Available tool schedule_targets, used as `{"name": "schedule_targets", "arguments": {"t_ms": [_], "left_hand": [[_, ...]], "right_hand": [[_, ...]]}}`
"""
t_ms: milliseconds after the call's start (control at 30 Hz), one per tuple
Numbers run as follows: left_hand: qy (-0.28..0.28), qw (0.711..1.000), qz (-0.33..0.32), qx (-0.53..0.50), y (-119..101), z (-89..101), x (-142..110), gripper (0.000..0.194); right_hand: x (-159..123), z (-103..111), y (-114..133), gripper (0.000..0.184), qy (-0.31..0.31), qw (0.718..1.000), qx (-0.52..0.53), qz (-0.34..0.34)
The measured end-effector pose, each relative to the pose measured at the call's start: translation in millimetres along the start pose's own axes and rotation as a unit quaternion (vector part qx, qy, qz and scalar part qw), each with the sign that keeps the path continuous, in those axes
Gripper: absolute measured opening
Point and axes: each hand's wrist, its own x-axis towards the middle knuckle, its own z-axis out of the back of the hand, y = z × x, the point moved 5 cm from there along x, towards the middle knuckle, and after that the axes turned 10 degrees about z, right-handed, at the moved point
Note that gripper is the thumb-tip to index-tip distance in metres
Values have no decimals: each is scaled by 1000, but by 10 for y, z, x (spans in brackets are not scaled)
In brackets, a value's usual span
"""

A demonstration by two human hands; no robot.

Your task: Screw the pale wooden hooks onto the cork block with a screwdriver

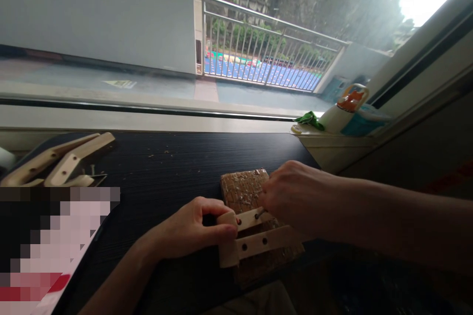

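Note:
My left hand (203,226) pinches the short end block of a pale wooden piece (254,247), thumb in front and fingers behind. Two parallel bars with dark holes run from that block to the right. In my right hand (284,197), the closed fingers hold a thin metal shaft (260,213), its tip at a hole in the farther bar. The rest of the tool is hidden by the fist, so its kind is unclear. Under the wooden piece lies a brown block (244,187) with a rough, chip-strewn top.
Several curved wooden parts (76,157) with holes lie at the left of the black table (177,157), near some screws (93,170). A green cloth (310,120) and a white container (338,115) stand by the window at right. The lower left is pixelated.

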Motion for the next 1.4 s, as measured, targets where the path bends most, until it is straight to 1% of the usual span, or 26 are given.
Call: {"name": "schedule_targets", "arguments": {"t_ms": [100,133,233,333,400,467,533,633,700,733,833,900,1000,1067,1100,1167,1300,1400], "left_hand": [[4,1000,6,-5,12,-2,10,32],[4,1000,5,-7,10,-2,9,32],[-3,1000,-2,-7,-3,-3,-6,33],[-8,1000,-1,-6,-5,-10,-24,33],[-10,1000,2,-4,2,-10,-28,33],[-10,1000,3,-4,6,-6,-25,34],[-10,1000,-1,-6,3,3,-19,34],[-12,1000,-5,-2,-9,13,-12,33],[-10,1000,-5,1,-16,12,-11,31],[-8,1000,-4,0,-16,9,-11,30],[-1,1000,3,-9,-6,-2,-9,29],[2,1000,7,-11,5,-8,-7,30],[1,1000,4,-7,9,-9,-7,32],[-3,1000,-2,-2,2,-7,-10,32],[-5,1000,-4,0,0,-6,-13,32],[-8,1000,-4,4,-2,-6,-18,32],[-11,1000,-4,3,-3,-5,-25,33],[-11,1000,-3,0,-4,-4,-26,33]], "right_hand": [[13,-15,-29,17,30,999,21,-25],[14,-9,-39,17,30,998,28,-39],[18,23,-65,20,-2,996,39,-79],[17,56,-57,25,-15,995,20,-92],[3,97,-28,19,-15,996,10,-86],[-15,132,20,6,-10,998,17,-66],[-26,143,77,10,-7,999,24,-31],[-14,143,129,15,-48,998,24,13],[5,127,126,12,-71,997,38,21],[16,108,118,10,-66,996,49,18],[26,38,72,11,-16,996,86,-8],[2,9,9,11,-3,993,106,-52],[-57,-1,-103,15,-36,982,130,-130],[-85,4,-146,19,-57,974,148,-159],[-91,9,-151,19,-58,973,154,-164],[-91,31,-133,19,-39,976,143,-157],[-116,125,-69,15,-11,989,49,-142],[-139,156,8,13,-6,994,39,-99]]}}
